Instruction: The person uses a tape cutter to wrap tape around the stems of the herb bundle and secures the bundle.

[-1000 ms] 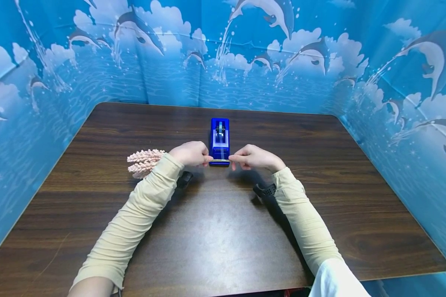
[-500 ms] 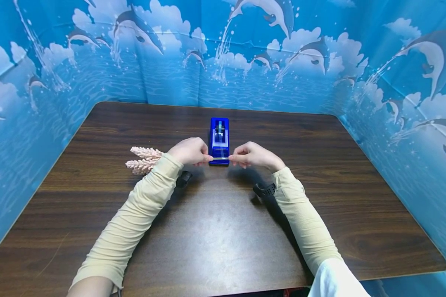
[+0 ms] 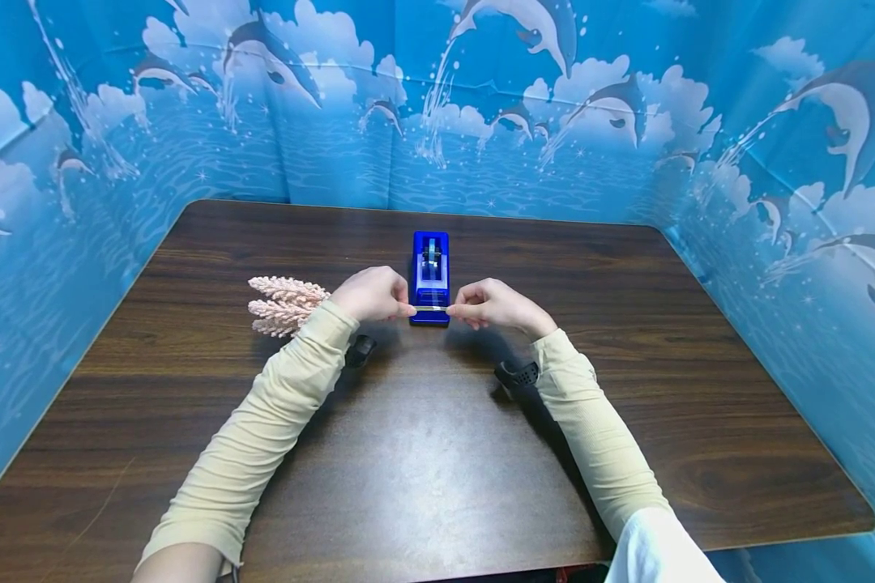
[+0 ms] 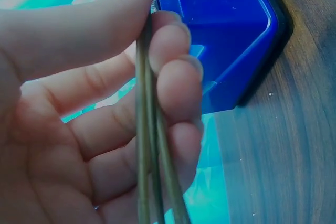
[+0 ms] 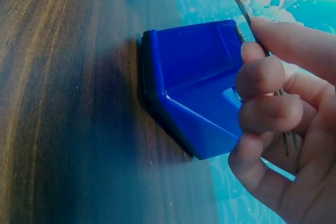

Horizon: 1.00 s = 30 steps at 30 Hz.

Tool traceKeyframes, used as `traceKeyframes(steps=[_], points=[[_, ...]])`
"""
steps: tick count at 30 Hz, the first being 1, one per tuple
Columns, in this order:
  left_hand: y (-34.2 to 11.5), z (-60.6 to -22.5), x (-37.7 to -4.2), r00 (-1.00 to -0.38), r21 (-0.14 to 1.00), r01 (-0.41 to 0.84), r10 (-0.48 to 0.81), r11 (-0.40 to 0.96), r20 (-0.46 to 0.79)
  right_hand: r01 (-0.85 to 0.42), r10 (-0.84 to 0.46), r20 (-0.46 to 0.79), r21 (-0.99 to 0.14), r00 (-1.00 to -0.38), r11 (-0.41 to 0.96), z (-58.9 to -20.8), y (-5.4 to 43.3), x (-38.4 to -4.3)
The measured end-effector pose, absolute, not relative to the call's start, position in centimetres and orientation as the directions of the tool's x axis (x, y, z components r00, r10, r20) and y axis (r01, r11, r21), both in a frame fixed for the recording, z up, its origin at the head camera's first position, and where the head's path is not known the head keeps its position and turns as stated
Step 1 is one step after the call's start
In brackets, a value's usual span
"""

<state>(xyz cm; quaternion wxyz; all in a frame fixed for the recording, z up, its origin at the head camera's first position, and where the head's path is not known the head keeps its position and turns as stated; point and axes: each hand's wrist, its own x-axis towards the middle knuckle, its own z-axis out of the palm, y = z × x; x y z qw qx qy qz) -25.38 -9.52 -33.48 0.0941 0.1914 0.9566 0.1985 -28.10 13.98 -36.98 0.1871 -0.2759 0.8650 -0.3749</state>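
Note:
My left hand [image 3: 374, 293] pinches a bunch of thin brownish-green stems [image 4: 144, 145] between thumb and fingers. Pale pink, fluffy flower sprigs [image 3: 284, 306] stick out on the far side of that wrist, partly behind the sleeve. Opposite, my right hand [image 3: 501, 306] pinches the other end of the stems, whose tips poke out below its fingers in the right wrist view. The stems stretch level between both hands, across the front of a blue tape dispenser [image 5: 194, 61]. Near them is the dispenser's toothed cutting edge [image 5: 240, 32]. Whether tape touches the stems I cannot tell.
The dispenser stands on a dark wood-grain table [image 3: 423, 453], with its tape roll [image 3: 432, 257] toward the back. A blue curtain [image 3: 343, 146] printed with dolphins and clouds encloses the table's back and sides. Dark wrist cameras [image 3: 518, 374] hang under both forearms.
Both hands have shifted slightly away from me, still gripping the stems. The flower sprigs moved farther back and changed their spread, as if the bunch turned. The dispenser stays put.

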Motion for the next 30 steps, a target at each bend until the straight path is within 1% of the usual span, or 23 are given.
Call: traceKeyframes(steps=[8,13,16,21,24,27,30], points=[[-9.8,-33.7,-25.5,-0.923,0.409,0.326,0.381,0.852,-0.060,-0.332,-0.640,-0.141,-0.759,-0.756,0.560,-37.3,13.7,-28.3],[-10.0,-33.8,-25.7,-0.917,0.415,0.339,0.394,0.845,-0.054,-0.308,-0.634,-0.162,-0.766,-0.757,0.564,-37.3,13.6,-28.3],[-10.0,-33.8,-25.8,-0.914,0.423,0.333,0.399,0.842,-0.075,-0.296,-0.624,-0.160,-0.773,-0.765,0.561,-37.3,13.6,-28.2],[-9.9,-34.1,-25.9,-0.907,0.456,0.279,0.388,0.845,-0.164,-0.283,-0.602,-0.144,-0.781,-0.786,0.557,-37.2,13.6,-28.1],[-9.9,-34.3,-25.9,-0.902,0.476,0.271,0.394,0.837,-0.180,-0.294,-0.603,-0.132,-0.778,-0.787,0.555,-37.2,13.6,-28.1],[-9.8,-34.4,-26.0,-0.905,0.479,0.282,0.396,0.831,-0.153,-0.303,-0.604,-0.117,-0.780,-0.788,0.547,-37.3,13.6,-28.2],[-9.6,-34.6,-26.1,-0.914,0.467,0.306,0.393,0.830,-0.099,-0.308,-0.595,-0.107,-0.776,-0.796,0.551,-37.3,13.6,-28.2]])
